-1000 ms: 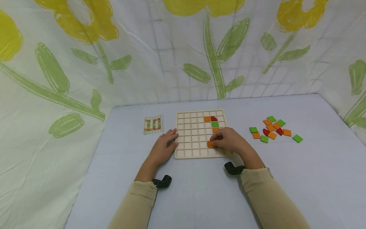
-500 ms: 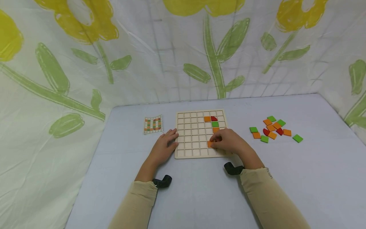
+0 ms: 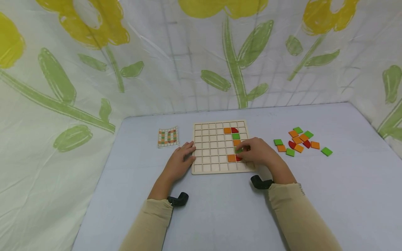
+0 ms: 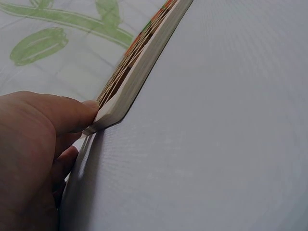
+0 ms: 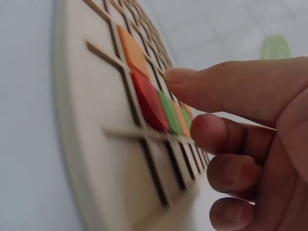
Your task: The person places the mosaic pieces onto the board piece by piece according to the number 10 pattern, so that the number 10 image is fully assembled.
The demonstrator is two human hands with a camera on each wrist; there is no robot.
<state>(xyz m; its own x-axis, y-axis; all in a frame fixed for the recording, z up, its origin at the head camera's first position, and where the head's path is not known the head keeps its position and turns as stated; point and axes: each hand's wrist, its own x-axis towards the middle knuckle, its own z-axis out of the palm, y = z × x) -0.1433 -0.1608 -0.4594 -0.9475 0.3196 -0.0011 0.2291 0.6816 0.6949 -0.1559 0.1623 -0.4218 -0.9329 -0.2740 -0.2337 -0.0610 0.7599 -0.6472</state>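
Note:
A wooden grid board [image 3: 210, 151] lies on the table, its right part bearing an orange square tile [image 3: 231, 158], a red quarter-round tile [image 3: 234, 130], a green square tile [image 3: 236, 136] and several more. Over the right side of the board is my right hand [image 3: 259, 150]. In the right wrist view its thumb and fingers are apart with nothing between them, close to a lower red quarter-round tile [image 5: 150, 103]. My left hand [image 3: 179, 162] rests against the board's left edge. The left wrist view has its thumb touching the board's corner [image 4: 108, 115].
Left of the board lies a small pattern card [image 3: 168, 137] with a coloured grid. Loose orange, green and red tiles are scattered to the right, among them a green tile [image 3: 326, 151] lying apart. A flowered cloth [image 3: 150, 76] hangs behind the table.
My right hand has drawn off the lower orange tile and shifted slightly right, uncovering the red quarter-round tile beside it and part of a green tile. The left hand stays put.

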